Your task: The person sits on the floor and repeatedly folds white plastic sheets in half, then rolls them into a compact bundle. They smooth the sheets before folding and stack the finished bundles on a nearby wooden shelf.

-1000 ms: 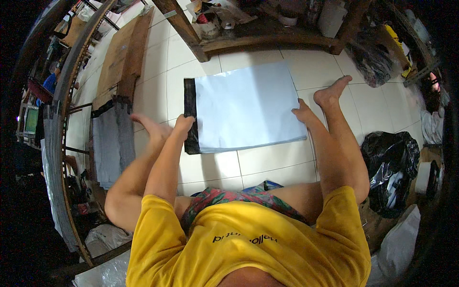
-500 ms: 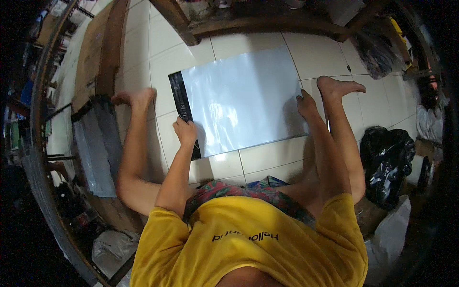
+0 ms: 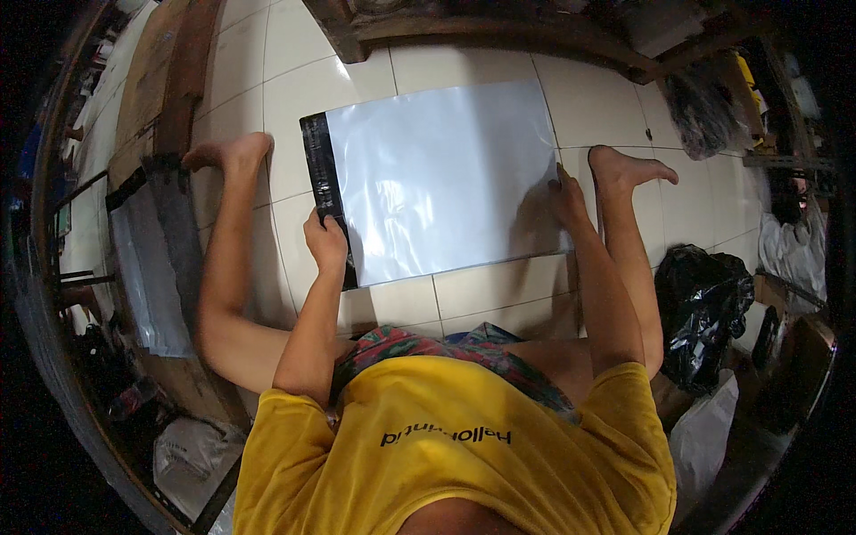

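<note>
A large, flat plastic mailing bag point(image 3: 446, 178), glossy pale grey-white with a black strip along its left end, lies over the tiled floor between my spread legs. My left hand point(image 3: 326, 241) grips it at the black strip, thumb on top and fingers curled around the edge. At the opposite end, my right hand point(image 3: 569, 201) pinches the right edge, its thumb over the surface. The bag looks smooth and spread out between the two hands, with a few shiny creases near the left end. Whether it is one bag or several stacked, I cannot tell.
A pile of grey plastic bags point(image 3: 160, 259) lies to my left, by a long cardboard piece point(image 3: 165, 80). To my right sits a crumpled black plastic bag point(image 3: 704, 308), with a white sack point(image 3: 704, 428) nearer me. A wooden frame point(image 3: 490, 36) stands ahead.
The view has shifted slightly, so everything sits a little further left. Both hands keep hold of the mailing bag's two ends; my left thumb now lies more plainly over the black strip.
</note>
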Tool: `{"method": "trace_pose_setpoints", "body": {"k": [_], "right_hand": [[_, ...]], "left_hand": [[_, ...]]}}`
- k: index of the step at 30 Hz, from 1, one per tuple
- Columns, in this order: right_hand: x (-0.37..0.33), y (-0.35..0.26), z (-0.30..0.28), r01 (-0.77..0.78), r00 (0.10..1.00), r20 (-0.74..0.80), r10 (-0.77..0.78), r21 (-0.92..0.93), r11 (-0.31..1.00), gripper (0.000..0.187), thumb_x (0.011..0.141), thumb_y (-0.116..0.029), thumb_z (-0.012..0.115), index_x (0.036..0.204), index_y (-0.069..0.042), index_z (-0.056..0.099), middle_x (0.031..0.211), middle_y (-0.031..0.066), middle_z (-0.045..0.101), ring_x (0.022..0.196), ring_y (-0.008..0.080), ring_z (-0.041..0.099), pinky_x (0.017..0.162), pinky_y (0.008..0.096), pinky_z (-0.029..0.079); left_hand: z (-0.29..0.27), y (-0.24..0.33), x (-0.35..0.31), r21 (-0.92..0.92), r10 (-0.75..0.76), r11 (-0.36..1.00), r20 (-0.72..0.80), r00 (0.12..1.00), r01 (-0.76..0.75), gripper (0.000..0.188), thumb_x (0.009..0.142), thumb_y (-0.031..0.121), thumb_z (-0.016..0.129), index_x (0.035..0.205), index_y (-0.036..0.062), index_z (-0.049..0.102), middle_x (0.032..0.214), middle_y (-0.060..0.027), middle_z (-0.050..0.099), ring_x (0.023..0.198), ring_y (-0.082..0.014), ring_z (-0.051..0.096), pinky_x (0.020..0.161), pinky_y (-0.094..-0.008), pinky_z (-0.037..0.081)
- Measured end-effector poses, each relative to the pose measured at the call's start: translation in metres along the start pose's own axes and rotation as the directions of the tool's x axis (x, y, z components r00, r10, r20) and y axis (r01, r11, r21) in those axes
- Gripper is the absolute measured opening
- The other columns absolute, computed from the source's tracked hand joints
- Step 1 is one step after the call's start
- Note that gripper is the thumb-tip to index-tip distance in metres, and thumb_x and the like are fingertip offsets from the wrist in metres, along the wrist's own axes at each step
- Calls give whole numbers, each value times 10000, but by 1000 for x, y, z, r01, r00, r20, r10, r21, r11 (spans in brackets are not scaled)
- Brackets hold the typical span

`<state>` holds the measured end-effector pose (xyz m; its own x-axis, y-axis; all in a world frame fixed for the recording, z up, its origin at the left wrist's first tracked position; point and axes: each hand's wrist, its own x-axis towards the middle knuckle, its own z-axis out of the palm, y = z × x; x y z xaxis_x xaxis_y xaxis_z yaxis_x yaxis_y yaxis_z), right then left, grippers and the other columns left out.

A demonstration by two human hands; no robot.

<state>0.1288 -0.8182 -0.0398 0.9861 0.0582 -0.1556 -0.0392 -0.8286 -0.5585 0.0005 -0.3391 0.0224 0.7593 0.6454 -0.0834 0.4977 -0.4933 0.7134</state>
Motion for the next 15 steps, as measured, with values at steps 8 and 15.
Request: {"method": "trace_pose_setpoints", "body": {"k": [8,15], "right_hand": [[-73,-105,-28,302,941,111,-318,-698,650,752,986,-393,531,1509,85,280,1558,325,290,1449,501,275,1168,620,241],[-86,-92,-13,298,950,57,-306,-451,841,834,992,-511,490,1501,111,267,1554,358,261,1468,505,230,1194,624,167]], "left_hand": [[15,-11,-3,118,41,992,-45,998,-36,431,953,60,498,1348,-112,475,1208,-298,522,1133,-444,516,1015,-472,417],[17,-11,-6,184,83,981,-90,992,-66,477,966,95,493,1382,-131,432,1253,-296,496,1170,-446,501,1061,-471,393]]}}
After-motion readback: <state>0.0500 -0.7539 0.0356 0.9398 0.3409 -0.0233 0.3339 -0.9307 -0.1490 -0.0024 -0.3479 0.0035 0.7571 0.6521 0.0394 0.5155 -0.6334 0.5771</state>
